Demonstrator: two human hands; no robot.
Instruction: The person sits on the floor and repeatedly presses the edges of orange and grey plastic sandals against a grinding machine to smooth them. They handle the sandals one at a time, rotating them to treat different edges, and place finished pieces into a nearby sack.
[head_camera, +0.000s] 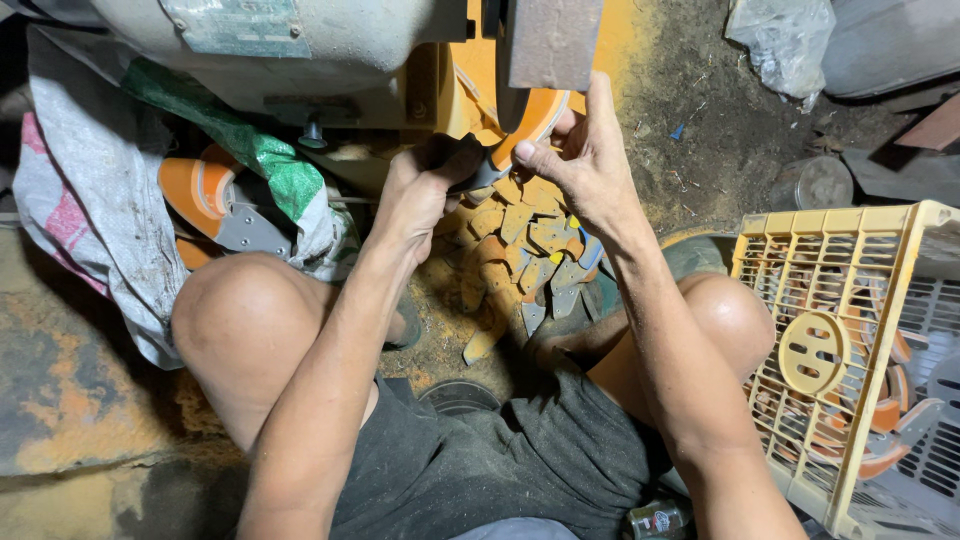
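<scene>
Both my hands grip one orange and grey shoe sole (520, 125) and press it against the grinding machine (330, 50) in front of me. My left hand (420, 190) closes on the dark near end of the sole. My right hand (585, 160) holds the orange far end, thumb on top. The wheel itself is hidden behind a rusty metal guard (555, 40). Below my hands lies a heap of orange and grey offcuts (525, 250) on the ground between my knees.
A woven sack (110, 200) at the left holds more orange soles (205, 195). A yellow plastic crate (850, 360) with soles stands at the right. A round lid (815, 182), a plastic bag (785, 40) and a small bottle (658, 520) lie nearby. Orange dust covers the ground.
</scene>
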